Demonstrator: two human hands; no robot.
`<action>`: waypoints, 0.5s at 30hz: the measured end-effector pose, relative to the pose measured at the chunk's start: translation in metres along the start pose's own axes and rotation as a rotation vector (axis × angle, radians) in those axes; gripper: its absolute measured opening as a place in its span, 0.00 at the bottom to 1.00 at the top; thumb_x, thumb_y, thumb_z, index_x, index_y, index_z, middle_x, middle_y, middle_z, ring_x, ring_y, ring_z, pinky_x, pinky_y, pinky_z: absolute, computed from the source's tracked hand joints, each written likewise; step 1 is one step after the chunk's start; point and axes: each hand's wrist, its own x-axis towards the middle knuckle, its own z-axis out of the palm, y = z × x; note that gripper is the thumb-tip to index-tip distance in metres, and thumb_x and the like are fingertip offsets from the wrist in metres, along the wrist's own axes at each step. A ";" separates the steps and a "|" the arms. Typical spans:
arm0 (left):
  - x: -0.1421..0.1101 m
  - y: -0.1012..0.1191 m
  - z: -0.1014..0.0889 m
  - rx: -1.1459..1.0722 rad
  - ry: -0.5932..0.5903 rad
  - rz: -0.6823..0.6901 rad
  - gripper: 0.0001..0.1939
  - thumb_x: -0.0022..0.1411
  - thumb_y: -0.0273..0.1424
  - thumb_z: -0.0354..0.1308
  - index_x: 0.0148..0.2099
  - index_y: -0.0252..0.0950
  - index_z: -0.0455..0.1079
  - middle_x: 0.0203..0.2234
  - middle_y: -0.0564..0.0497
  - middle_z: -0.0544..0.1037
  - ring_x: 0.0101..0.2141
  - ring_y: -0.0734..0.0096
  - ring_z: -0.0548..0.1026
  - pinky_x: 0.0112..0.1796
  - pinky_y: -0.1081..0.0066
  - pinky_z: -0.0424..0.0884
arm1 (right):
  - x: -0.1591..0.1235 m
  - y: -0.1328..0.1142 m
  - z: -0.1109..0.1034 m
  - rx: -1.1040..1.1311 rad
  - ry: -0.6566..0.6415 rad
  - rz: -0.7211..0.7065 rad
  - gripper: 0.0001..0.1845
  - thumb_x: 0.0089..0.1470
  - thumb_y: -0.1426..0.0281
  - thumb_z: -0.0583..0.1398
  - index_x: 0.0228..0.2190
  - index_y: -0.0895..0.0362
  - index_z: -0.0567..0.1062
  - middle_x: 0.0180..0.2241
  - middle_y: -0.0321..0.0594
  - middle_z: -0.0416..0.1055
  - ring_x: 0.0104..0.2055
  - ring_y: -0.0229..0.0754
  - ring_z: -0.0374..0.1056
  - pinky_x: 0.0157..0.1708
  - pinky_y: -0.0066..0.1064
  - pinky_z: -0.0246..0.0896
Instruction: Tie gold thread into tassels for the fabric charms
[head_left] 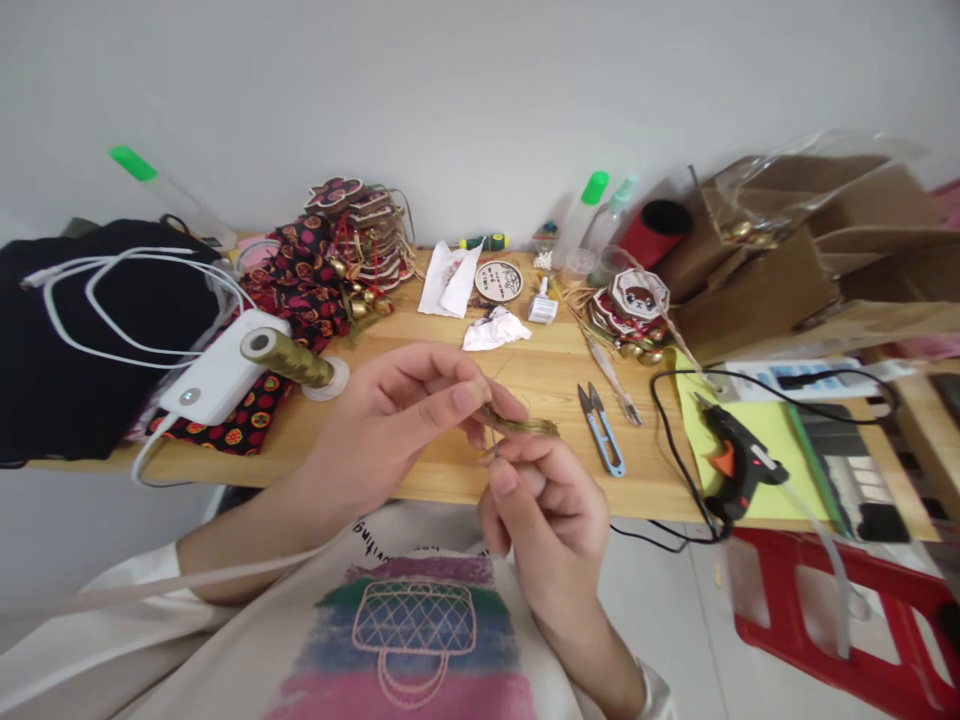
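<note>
Over the front part of the wooden table (442, 470), my left hand (409, 415) pinches a small olive-gold thread tassel (531, 427) between thumb and fingers. The tassel's loose end points to the right. Just below it, my right hand (555, 520) is closed, thumb against forefinger, on a thin strand that runs up to the tassel. Whether that strand is thread or a needle I cannot make out. To the right of my hands lie blue thread snips (601, 430). A cone of olive-gold thread (289, 360) leans at the left.
A black hot glue gun (742, 455) with its cord rests on yellow paper at the right, near a power strip (795, 378). Behind it stands a cardboard box (810, 250). Patterned fabric (292, 265), stacked ornaments (371, 235) and a white device (223, 365) occupy the left.
</note>
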 end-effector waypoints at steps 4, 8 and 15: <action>0.001 -0.001 -0.001 0.017 0.011 0.000 0.05 0.60 0.31 0.67 0.32 0.36 0.78 0.29 0.52 0.83 0.28 0.79 0.77 0.32 0.81 0.74 | 0.001 -0.001 0.000 0.028 0.007 0.032 0.04 0.62 0.66 0.60 0.34 0.53 0.70 0.14 0.23 0.59 0.12 0.27 0.48 0.11 0.17 0.46; 0.002 -0.002 -0.002 0.015 0.017 -0.006 0.05 0.59 0.31 0.68 0.32 0.35 0.78 0.28 0.52 0.83 0.28 0.78 0.77 0.31 0.81 0.74 | 0.003 -0.001 -0.001 0.060 -0.015 0.052 0.03 0.62 0.67 0.59 0.35 0.53 0.70 0.13 0.22 0.58 0.12 0.27 0.48 0.12 0.16 0.46; 0.003 0.000 -0.002 0.003 0.010 -0.046 0.05 0.59 0.30 0.68 0.32 0.35 0.79 0.29 0.53 0.84 0.28 0.81 0.76 0.31 0.84 0.73 | 0.004 0.000 0.000 0.140 -0.027 0.096 0.02 0.62 0.68 0.60 0.35 0.52 0.71 0.13 0.21 0.57 0.13 0.25 0.48 0.14 0.14 0.45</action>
